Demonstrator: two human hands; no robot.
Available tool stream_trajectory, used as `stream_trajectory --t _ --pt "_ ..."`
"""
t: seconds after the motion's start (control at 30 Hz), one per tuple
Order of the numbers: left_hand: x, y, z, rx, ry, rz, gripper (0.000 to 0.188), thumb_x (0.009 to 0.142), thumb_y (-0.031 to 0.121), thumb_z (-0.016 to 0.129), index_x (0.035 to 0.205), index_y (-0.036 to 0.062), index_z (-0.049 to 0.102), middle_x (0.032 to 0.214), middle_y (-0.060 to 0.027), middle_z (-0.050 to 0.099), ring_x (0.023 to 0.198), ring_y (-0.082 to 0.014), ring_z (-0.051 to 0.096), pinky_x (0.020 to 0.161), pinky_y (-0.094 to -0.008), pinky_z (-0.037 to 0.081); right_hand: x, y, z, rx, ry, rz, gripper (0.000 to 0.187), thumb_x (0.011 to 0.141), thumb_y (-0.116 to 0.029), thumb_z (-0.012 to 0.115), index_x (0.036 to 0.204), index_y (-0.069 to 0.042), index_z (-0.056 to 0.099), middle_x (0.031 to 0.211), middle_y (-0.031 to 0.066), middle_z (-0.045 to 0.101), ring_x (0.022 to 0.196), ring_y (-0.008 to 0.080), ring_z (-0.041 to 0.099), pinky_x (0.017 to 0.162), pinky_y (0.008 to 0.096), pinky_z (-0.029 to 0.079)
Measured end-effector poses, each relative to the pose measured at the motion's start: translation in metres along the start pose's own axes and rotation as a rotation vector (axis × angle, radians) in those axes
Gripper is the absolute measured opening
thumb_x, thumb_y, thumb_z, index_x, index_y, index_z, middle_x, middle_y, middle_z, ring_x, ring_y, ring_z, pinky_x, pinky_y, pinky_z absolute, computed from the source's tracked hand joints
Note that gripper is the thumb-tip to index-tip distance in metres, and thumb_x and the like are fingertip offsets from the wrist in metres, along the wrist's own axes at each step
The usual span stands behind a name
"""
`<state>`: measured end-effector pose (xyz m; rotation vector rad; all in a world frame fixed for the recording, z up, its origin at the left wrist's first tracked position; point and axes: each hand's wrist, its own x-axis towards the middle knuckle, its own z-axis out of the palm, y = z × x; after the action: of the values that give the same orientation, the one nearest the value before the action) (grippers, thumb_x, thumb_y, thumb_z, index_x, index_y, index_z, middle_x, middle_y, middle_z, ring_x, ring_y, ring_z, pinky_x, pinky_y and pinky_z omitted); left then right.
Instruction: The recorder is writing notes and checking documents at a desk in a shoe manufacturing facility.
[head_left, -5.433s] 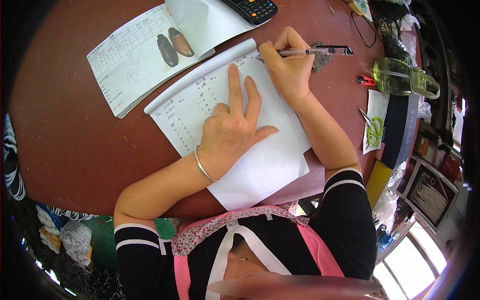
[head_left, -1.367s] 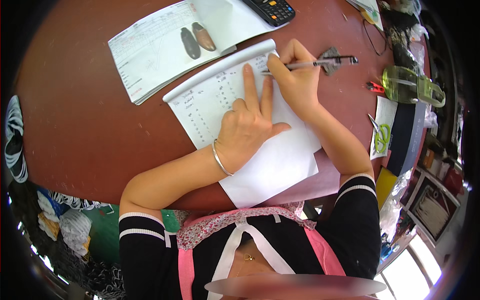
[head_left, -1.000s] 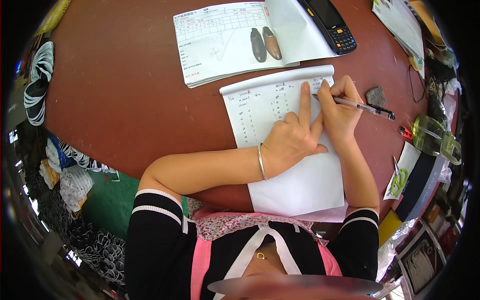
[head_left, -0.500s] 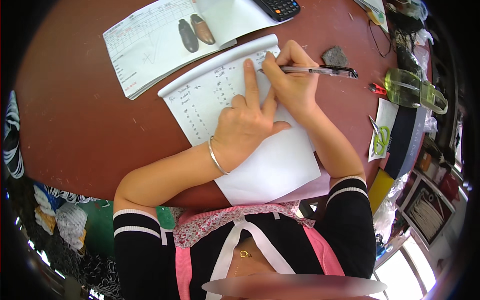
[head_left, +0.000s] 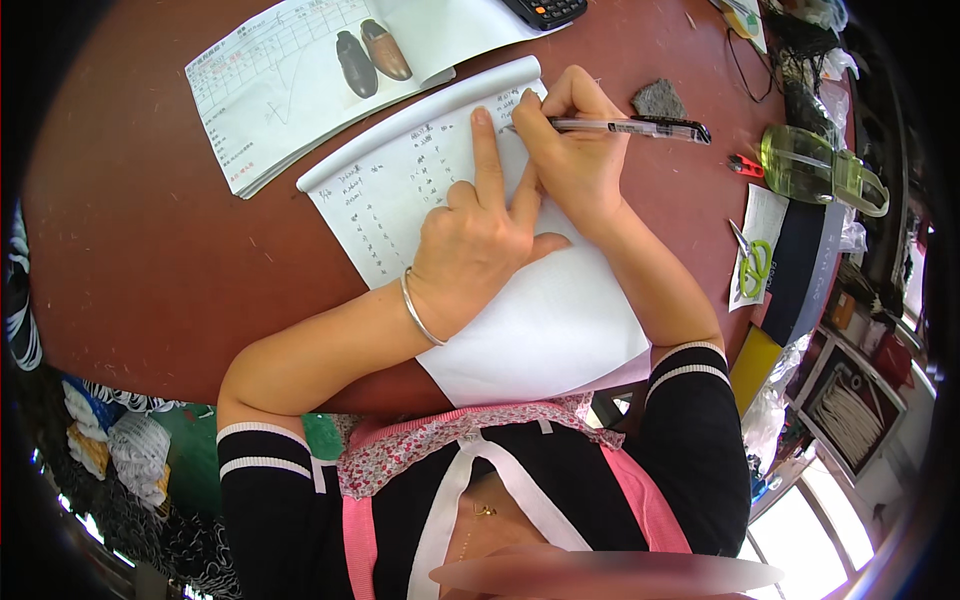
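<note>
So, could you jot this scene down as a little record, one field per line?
Left hand: on the pad, index finger stretched toward its top
Right hand: gripping a pen, tip near the pad's upper right
Pad: white, handwritten columns, top rolled over
Bracelet: silver, on the left wrist
Beyond the pad: sheets picturing two shoes; black keypad device, cut off by the picture's edge
Right side: grey lump; green bottle; green-handled scissors, partly on white paper
Table: reddish brown
</note>
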<state>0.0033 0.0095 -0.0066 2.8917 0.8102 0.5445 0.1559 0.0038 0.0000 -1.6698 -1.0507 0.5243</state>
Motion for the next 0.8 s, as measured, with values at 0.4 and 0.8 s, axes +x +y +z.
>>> stream_trajectory --t 0.4,0.8 --pt "0.0004 0.0001 -0.0007 -0.003 -0.017 0.003 0.096 0.066 0.069 0.079 0.138 0.0059 0.065 0.14 -0.0446 0.051 0.048 -0.0131 0.046 0.039 -0.0227 0.045 0.0004 -0.0024 -0.0002 -0.034 -0.012 -0.039 0.031 0.087 -0.001 0.07 0.071 -0.006 0.043 0.059 -0.0007 0.045 0.055 0.0059 0.039 0.047 0.0286 0.034" --pt "-0.0008 0.001 -0.0004 0.013 -0.017 -0.004 0.094 0.068 0.07 0.077 0.138 0.0082 0.065 0.139 -0.0437 0.052 0.047 -0.0124 0.045 0.039 -0.0223 0.045 -0.0044 -0.0013 -0.0065 0.024 -0.043 -0.013 0.034 0.086 -0.001 0.071 0.07 -0.007 0.042 0.059 -0.003 0.045 0.055 0.0034 0.039 0.046 0.0267 0.033"
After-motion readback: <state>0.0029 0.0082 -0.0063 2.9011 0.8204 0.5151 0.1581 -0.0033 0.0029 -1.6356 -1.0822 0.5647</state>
